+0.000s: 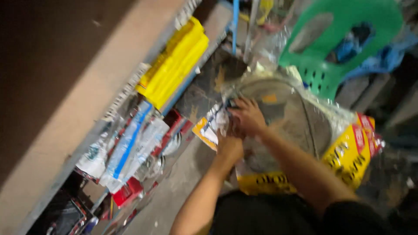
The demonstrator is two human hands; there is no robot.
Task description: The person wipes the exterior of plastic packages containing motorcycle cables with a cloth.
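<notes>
Shelf (87, 109) at left carries clear packets (130, 148) and yellow packs (174, 65). At centre, the left hand (229, 148) is closed on the edge of a plastic-wrapped round metal pan (287, 117) with yellow label. The right hand (248, 115) rests on its wrap, fingers curled; grip cannot be told. Green chair (339, 39) stands behind.

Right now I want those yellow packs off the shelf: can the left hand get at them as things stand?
Probably yes. The left hand rests on the plastic-wrapped pan, and nothing visible blocks the way up-left to the yellow packs, though it looks like a long stretch.
</notes>
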